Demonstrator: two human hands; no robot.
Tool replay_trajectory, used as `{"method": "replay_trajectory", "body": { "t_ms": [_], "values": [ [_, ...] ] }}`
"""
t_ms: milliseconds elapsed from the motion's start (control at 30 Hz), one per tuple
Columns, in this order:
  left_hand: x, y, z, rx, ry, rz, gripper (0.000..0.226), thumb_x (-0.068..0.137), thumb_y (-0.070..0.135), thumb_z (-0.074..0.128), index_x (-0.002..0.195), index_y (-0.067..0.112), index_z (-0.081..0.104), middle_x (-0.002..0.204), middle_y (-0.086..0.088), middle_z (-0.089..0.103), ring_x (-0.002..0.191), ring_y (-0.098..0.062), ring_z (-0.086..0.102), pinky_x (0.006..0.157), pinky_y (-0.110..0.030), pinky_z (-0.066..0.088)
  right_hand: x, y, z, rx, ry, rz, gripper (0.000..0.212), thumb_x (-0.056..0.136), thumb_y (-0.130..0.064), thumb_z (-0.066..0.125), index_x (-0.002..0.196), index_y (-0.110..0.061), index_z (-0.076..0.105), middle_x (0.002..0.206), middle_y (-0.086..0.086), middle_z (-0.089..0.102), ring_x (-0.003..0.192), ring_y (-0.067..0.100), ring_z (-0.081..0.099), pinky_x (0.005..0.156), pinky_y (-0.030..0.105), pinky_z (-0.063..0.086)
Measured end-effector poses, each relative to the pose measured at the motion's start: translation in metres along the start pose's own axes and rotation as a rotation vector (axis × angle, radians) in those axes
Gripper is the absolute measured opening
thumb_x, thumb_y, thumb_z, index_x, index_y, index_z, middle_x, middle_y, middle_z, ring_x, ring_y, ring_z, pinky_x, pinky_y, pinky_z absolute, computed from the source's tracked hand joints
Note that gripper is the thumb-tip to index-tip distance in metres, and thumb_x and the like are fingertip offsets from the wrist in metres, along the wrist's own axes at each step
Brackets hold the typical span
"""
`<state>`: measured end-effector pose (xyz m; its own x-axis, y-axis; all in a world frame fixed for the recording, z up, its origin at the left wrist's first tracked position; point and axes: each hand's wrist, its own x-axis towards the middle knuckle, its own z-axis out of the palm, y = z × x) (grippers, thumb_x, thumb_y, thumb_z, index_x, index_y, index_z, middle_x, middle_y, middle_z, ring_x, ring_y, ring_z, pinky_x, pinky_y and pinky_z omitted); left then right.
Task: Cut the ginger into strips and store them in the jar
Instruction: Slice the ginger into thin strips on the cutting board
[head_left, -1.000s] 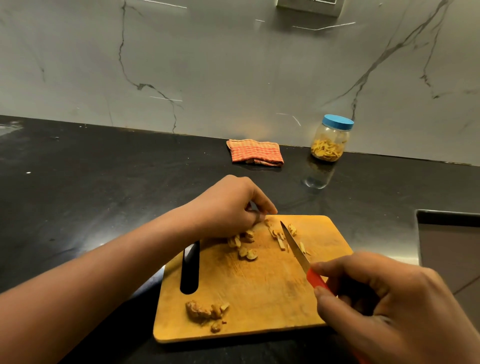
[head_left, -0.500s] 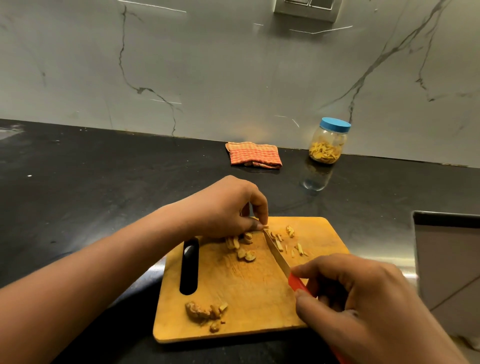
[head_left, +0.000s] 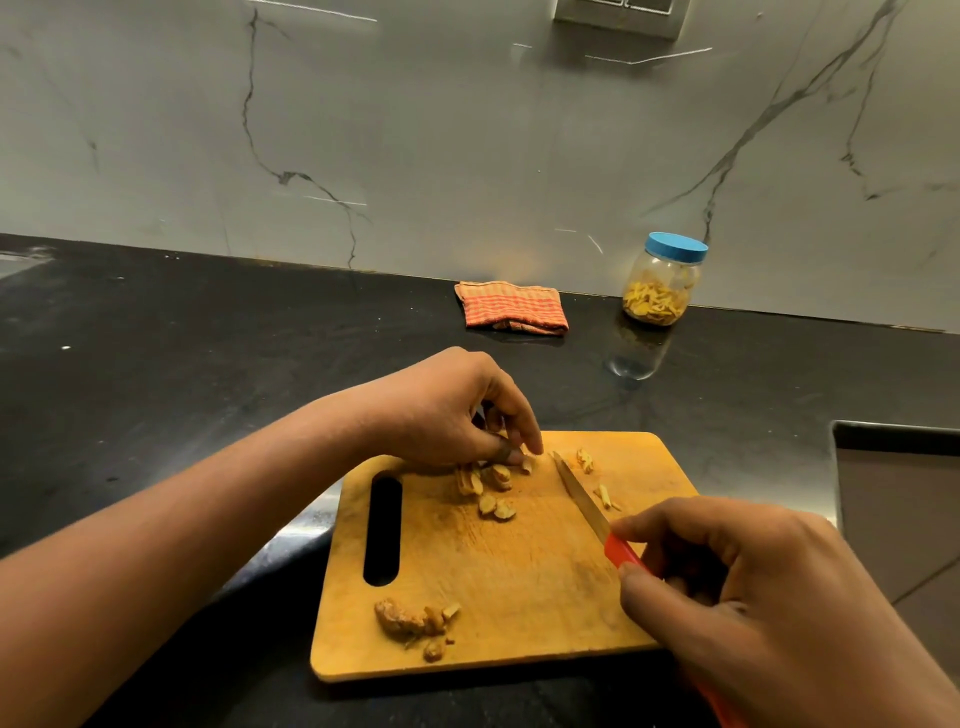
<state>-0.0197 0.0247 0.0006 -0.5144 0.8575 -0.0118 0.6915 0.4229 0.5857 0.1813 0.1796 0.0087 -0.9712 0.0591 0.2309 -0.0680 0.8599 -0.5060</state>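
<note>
Over a cutting board (head_left: 519, 571), left hand (head_left: 447, 410) seems to pinch ginger slices (head_left: 493, 475); right hand (head_left: 769, 587) grips a red-handled knife (head_left: 582, 496).

the left hand (head_left: 447, 410) reaches in from the lower left on a bare forearm, knuckles up, fingers (head_left: 519, 415) curled downward, thumb and index tips pinching a ginger slice (head_left: 524, 464). the right hand (head_left: 769, 597) sits low at the right, its back toward the camera, index finger and thumb gripping the knife (head_left: 582, 499) by its red handle.
</note>
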Motion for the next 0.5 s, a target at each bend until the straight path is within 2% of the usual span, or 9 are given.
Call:
{"method": "replay_trajectory", "body": {
  "t_ms": [200,367,500],
  "values": [
    [0.000,-0.006,-0.003,-0.033,0.022,-0.021,0.015,0.087,0.023,0.074,0.100,0.027,0.077,0.100,0.017,0.067,0.095,-0.001,0.064,0.086,-0.018,0.055,0.001,-0.006,0.002,-0.007,0.032,-0.019,0.019,0.062,-0.037,0.068,0.079,-0.033,0.076,0.066,-0.017,0.063,0.055,0.002,0.060,0.048,0.005,0.038],
    [0.001,-0.007,-0.001,-0.062,0.038,-0.027,0.012,0.084,0.025,0.076,0.096,0.026,0.078,0.099,0.015,0.068,0.094,-0.003,0.065,0.082,-0.016,0.055,0.008,-0.014,0.008,0.002,-0.017,-0.028,0.026,0.062,-0.041,0.062,0.083,-0.033,0.076,0.076,-0.022,0.063,0.065,0.001,0.060,0.050,0.006,0.040],
    [0.001,-0.009,-0.001,-0.084,0.052,-0.044,0.012,0.081,0.027,0.079,0.093,0.026,0.079,0.096,0.014,0.070,0.092,-0.003,0.065,0.079,-0.018,0.056,0.011,-0.017,0.011,-0.021,0.010,-0.037,0.023,0.066,-0.045,0.065,0.084,-0.033,0.076,0.067,-0.013,0.063,0.067,0.001,0.059,0.053,0.007,0.040]
  ]
}}
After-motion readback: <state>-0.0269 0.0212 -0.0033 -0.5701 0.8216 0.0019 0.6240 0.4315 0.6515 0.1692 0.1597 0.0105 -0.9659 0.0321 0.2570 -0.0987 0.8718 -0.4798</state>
